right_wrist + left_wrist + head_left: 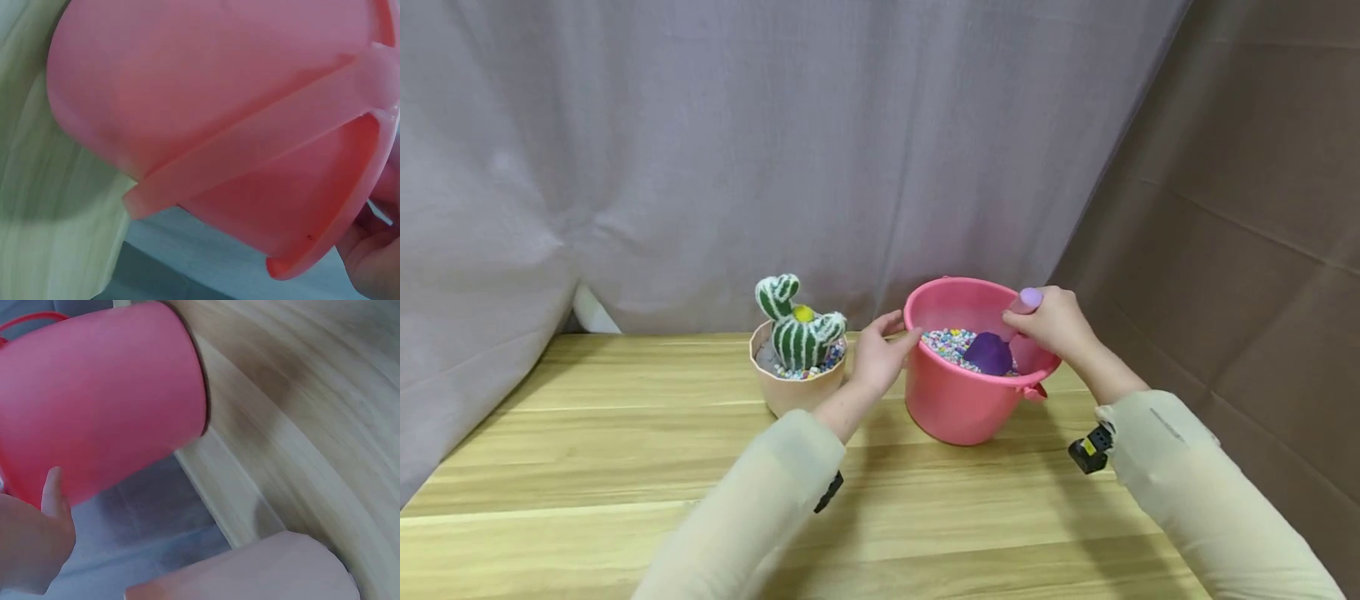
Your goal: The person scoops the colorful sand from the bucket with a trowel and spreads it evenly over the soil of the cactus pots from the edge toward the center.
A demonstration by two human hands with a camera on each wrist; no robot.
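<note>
A pink bucket (958,408) stands on the wooden table (587,467), holding several coloured pebbles (946,341). My right hand (1051,322) grips the lilac handle of a scoop (1030,297) over the bucket's right rim. The scoop's purple blade (990,352) lies in the pebbles. My left hand (883,350) rests against the bucket's left rim with relaxed fingers. In the left wrist view a finger (53,490) lies on the bucket wall (106,394). The right wrist view shows the bucket's side (206,106) and a bit of my right hand (375,259).
A green-and-white cactus (797,329) in a beige pot (790,393) with pebbles stands just left of my left hand; the pot (250,572) shows in the left wrist view. A grey curtain (700,150) hangs behind, a brown backdrop (1240,208) at right.
</note>
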